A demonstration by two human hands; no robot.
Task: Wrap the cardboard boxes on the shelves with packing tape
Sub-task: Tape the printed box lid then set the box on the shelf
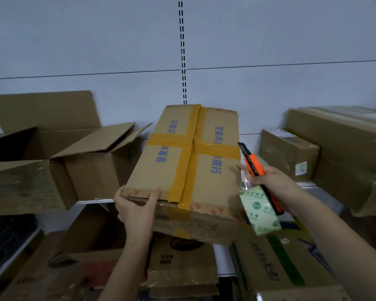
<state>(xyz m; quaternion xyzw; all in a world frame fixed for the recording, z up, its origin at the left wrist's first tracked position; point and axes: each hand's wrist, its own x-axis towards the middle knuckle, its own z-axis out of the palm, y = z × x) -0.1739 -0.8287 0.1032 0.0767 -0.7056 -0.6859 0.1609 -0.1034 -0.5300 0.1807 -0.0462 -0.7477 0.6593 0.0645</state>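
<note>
A closed cardboard box [165, 168] with blue printed characters and a cross of yellow-brown tape juts over the front edge of the shelf. My left hand [135, 207] grips its near left corner, thumb on top. My right hand [269, 183] is at the box's right edge and holds an orange utility knife [253, 164], blade end pointing up and away. A roll of packing tape [259, 210] with green print hangs under that hand, beside the box's near right corner.
An open cardboard box [74, 153] with raised flaps stands on the left of the shelf [91, 201]. Taped boxes [289, 153] sit on the right, one large [343, 153]. More boxes [182, 263] fill the lower shelf. A slotted upright [182, 51] runs up the grey back panel.
</note>
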